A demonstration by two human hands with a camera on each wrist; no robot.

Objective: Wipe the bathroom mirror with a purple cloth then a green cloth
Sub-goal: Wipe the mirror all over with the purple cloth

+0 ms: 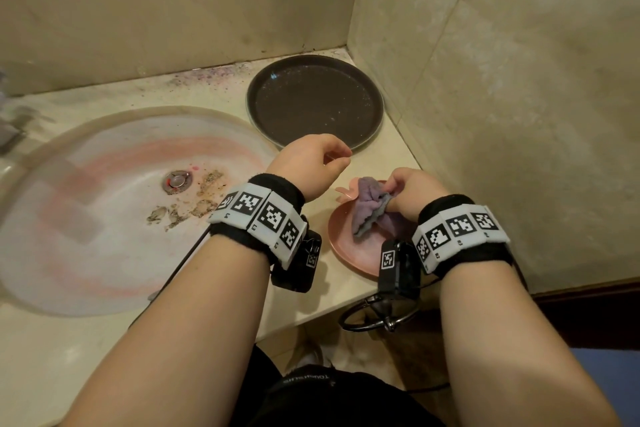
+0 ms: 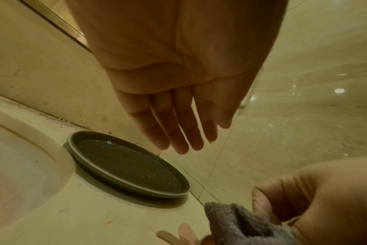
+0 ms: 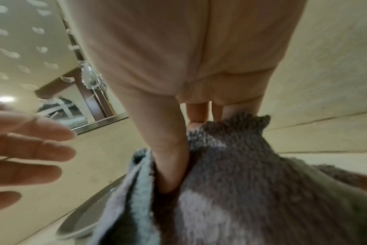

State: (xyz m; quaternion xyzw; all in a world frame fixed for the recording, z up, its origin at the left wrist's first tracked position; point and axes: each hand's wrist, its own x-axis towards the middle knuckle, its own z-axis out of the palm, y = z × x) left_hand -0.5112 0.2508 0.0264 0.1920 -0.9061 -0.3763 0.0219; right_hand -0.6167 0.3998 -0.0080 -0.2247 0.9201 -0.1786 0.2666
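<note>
The purple cloth is bunched up over a pink plate at the counter's front right. My right hand pinches its upper edge between thumb and fingers; the right wrist view shows the thumb pressed into the cloth. A paler grey-green layer is folded in with it; whether that is the green cloth I cannot tell. My left hand hovers just left of the cloth, fingers relaxed and holding nothing. A strip of the mirror shows above the counter.
An empty dark round plate sits in the back right corner by the tiled wall. The stained sink fills the left of the counter. A metal towel ring hangs below the front edge.
</note>
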